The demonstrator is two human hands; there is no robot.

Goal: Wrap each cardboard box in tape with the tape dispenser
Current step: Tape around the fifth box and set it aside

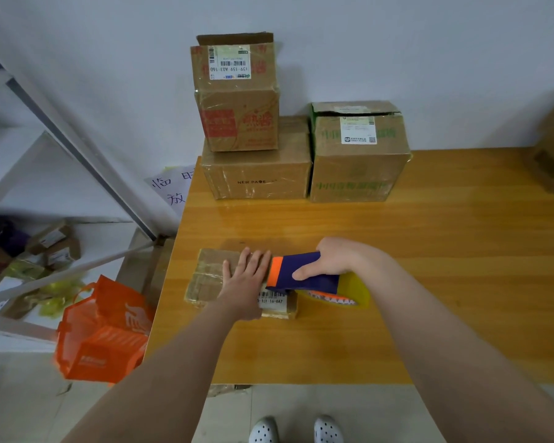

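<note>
Cardboard box [206,276] under flat-fingered left grip [245,282]; right grip [331,260] around tape dispenser [284,267].

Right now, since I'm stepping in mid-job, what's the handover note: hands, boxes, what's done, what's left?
Left hand presses flat on the flat box, near the left edge of the table.
Right hand grips the tape dispenser at that box's right end.
Some tape already shows on it; the wrap looks unfinished.
Three back boxes wait, one stacked on another; they carry tape, so whether they're done is unclear.
</note>
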